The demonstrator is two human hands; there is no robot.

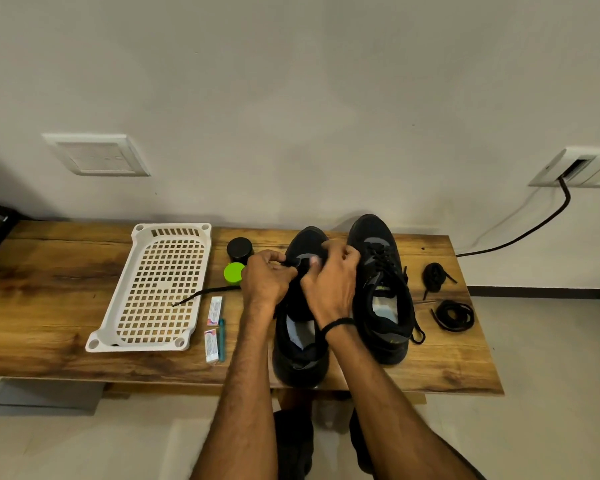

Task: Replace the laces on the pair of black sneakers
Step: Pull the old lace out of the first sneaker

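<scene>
Two black sneakers stand side by side on the wooden table [49, 306], toes toward the wall. Both my hands work at the eyelets of the left sneaker [300, 348]. My left hand [265, 275] pinches a black lace [201, 295] whose free end trails left onto the white tray. My right hand [329, 282] has its fingers curled on the same sneaker's upper by the tongue; what it pinches is hidden. The right sneaker [383, 292] is laced, its lace ends hanging loose at the side. Two coiled black laces lie to its right, one farther back [434, 277] and one nearer [454, 315].
A white perforated tray [160, 289] lies left of the sneakers. A black jar [239, 248] and a green-lidded jar [233, 273] stand behind my left hand. Two small packets [212, 327] and a teal tool [221, 339] lie beside the tray. A black cable [520, 237] runs from a wall socket.
</scene>
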